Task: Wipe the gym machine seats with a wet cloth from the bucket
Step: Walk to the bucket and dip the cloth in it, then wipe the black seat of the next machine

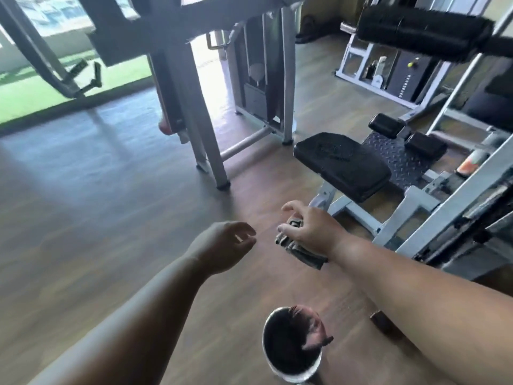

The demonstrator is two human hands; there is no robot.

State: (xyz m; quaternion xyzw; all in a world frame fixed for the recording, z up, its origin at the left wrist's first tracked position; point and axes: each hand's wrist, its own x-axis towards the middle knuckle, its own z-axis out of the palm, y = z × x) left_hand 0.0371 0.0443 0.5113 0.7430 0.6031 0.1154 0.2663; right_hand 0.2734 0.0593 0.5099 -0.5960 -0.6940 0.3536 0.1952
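My right hand (308,229) grips the grey cloth (301,247) in mid-air, near the black seat (342,165) and above the floor; my left hand (222,245) hangs loosely curled, holding nothing. The bucket (291,354) stands below (contents unclear). Step in hand, I judge: carrying cloth to seat. Next move calls for laying it flat on the pad.
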